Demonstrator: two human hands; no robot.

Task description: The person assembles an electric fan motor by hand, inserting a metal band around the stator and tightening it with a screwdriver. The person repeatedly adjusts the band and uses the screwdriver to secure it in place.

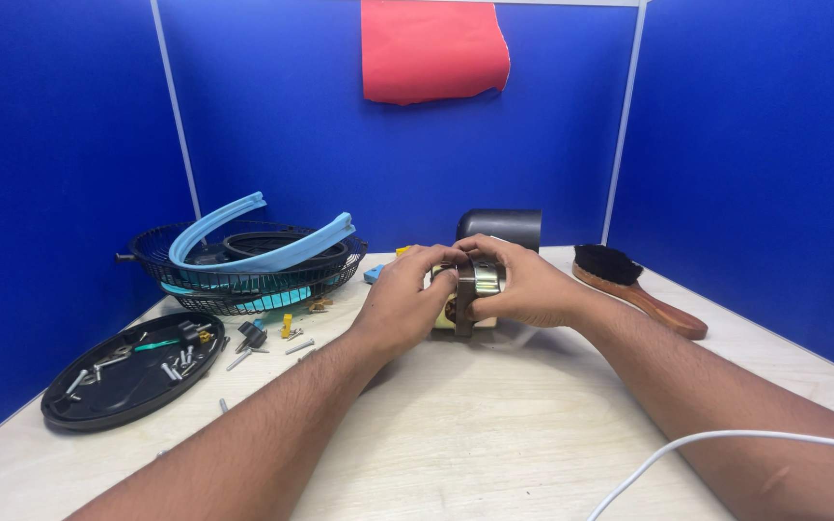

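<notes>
— Hands on the bench (494, 434)?
— Two: left (400, 301), right (525, 287), both wrapped round one small motor (476, 286).
— Brushes?
— One wooden brush (629, 285).
— Fan guards?
— Looks like two black wire grilles (243, 265), stacked; two blue rim strips (253, 241).
— Trays?
— One black oval tray (132, 371). Screws too small to count.
— Cloths?
— One red cloth (433, 48).

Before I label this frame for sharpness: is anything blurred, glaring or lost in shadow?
Head view: even, soft light, no harsh glare; the left hand and right hand are sharp around the small metal motor; slight smear below the right wrist; faint shadow under the forearms on the pale wooden table.
</notes>
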